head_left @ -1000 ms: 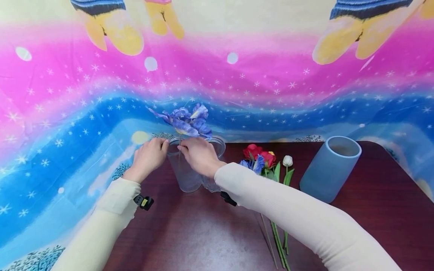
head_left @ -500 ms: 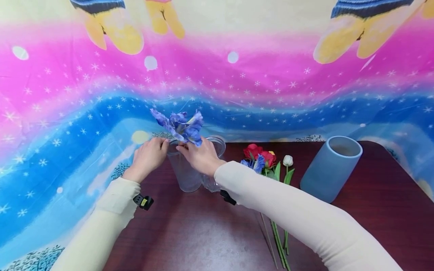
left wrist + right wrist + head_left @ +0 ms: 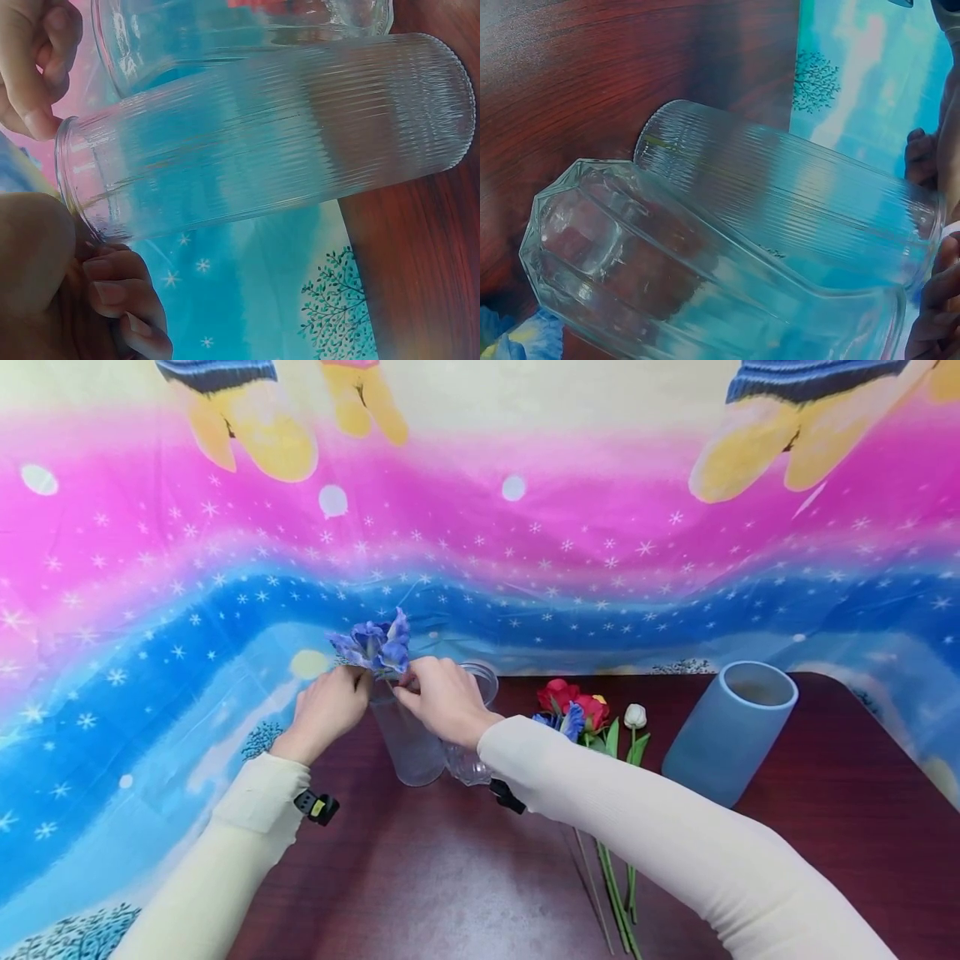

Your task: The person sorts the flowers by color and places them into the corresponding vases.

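My left hand (image 3: 332, 706) grips the rim of a clear ribbed glass vase (image 3: 270, 135) standing at the back of the table. Its thumb and curled fingers (image 3: 124, 289) meet at the mouth. A blue-purple artificial iris (image 3: 371, 645) leans out of this vase toward the left, its thin stem running down inside the glass. Across the mouth, my right hand (image 3: 447, 700) has its fingertips right at the rim, just right of the flower; I cannot tell whether they pinch anything. Close beside the ribbed vase is a second clear faceted glass vase (image 3: 641, 247), partly behind the right hand.
Right of the hands, a red flower (image 3: 558, 692), another blue iris (image 3: 572, 722) and a white tulip (image 3: 635, 717) lie on the dark wooden table (image 3: 450, 877). A frosted blue-grey vase (image 3: 727, 743) stands farther right. A patterned cloth (image 3: 525, 552) hangs behind the table.
The iris has shifted left and settled lower, away from above my right hand to the vase mouth's left side. My right hand has moved slightly; the left keeps its place on the rim.
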Demonstrator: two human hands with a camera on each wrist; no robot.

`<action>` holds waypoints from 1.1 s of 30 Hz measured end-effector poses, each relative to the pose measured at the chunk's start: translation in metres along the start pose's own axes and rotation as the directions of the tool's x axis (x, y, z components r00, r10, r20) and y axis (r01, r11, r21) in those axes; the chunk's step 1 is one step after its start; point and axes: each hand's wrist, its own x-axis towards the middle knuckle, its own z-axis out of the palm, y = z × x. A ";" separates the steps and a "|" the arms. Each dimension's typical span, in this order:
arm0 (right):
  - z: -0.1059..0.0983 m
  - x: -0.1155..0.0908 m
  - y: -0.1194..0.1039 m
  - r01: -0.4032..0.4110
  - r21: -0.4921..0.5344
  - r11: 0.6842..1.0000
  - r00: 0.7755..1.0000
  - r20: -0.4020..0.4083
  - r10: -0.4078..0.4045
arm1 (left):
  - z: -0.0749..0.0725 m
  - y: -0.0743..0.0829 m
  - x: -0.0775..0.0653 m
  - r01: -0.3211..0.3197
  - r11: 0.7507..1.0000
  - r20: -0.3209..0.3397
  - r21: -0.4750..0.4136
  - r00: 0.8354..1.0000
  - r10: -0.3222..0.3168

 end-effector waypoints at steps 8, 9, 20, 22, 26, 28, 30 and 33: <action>-0.007 -0.002 0.004 0.017 0.060 0.998 1.000 -0.012 -0.017 | -0.001 0.000 0.002 0.017 1.000 0.046 0.000 0.999 -0.017; -0.008 -0.002 0.005 0.016 0.068 0.998 1.000 -0.013 -0.015 | -0.001 0.000 0.002 0.017 1.000 0.046 0.000 0.999 -0.017; -0.021 -0.010 0.008 0.021 0.066 0.998 0.999 -0.044 -0.018 | 0.000 -0.001 0.002 0.023 1.000 0.036 0.002 0.999 -0.023; -0.024 -0.011 0.008 0.019 0.074 0.997 0.999 -0.047 -0.016 | 0.000 -0.001 0.003 0.019 1.000 0.033 -0.002 0.999 -0.018; -0.032 -0.014 0.010 0.005 0.096 0.995 0.998 -0.057 0.000 | 0.000 -0.001 0.004 0.006 1.000 0.028 -0.011 1.000 -0.005; -0.035 -0.015 0.012 0.000 0.103 0.995 0.998 -0.064 0.006 | 0.000 -0.001 0.003 0.001 1.000 0.028 -0.016 1.000 -0.001; -0.037 -0.017 0.015 -0.003 0.103 0.995 0.997 -0.070 0.010 | 0.000 -0.001 0.003 -0.001 1.000 0.031 -0.020 1.000 0.001; -0.039 -0.021 0.019 -0.005 0.092 0.996 0.997 -0.075 0.012 | -0.001 -0.001 0.002 0.003 1.000 0.039 -0.022 0.999 -0.002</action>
